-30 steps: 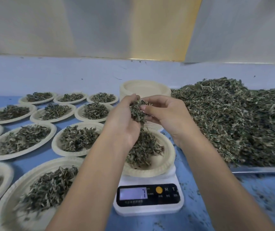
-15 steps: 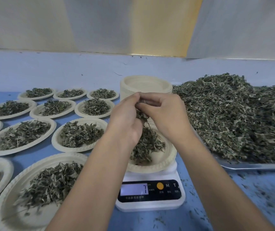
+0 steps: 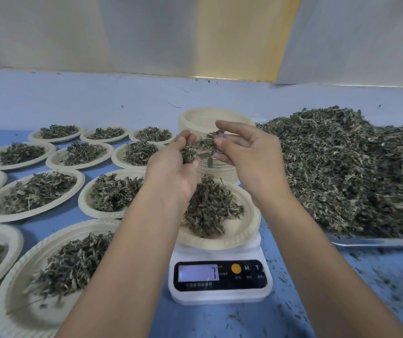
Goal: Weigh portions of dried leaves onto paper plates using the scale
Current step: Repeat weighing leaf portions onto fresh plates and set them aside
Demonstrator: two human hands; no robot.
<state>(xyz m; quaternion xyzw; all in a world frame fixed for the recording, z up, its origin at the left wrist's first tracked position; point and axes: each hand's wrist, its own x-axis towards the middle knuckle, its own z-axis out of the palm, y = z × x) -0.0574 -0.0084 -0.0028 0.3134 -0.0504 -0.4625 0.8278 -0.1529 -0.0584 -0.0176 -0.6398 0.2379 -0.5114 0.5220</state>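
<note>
Blue surface (image 3: 341,301) carries a white digital scale (image 3: 220,276) near the middle, its lit display reading 7 (the small print under it is too fine to read). On the scale sits a paper plate (image 3: 243,236) with a mound of dried leaves (image 3: 207,206) in it.

Both hands are raised above the far side of that plate, close together. The left hand (image 3: 171,174) is cupped, its fingers curled round a clump of leaves (image 3: 199,148). The right hand (image 3: 251,157) meets it from the other side, thumb and loosely bent fingers pinching the same clump, with one leaf hanging below it.

Behind the hands stands a stack of empty plates (image 3: 195,117). To the right, a metal tray (image 3: 378,242) holds a large heap of loose leaves (image 3: 341,167) (its right part is blurred), and small crumbs are scattered on the surface in front of it. To the left lie filled plates (image 3: 24,217) in rows, each with its own portion of leaves; the nearest one is partly covered by the left forearm.
</note>
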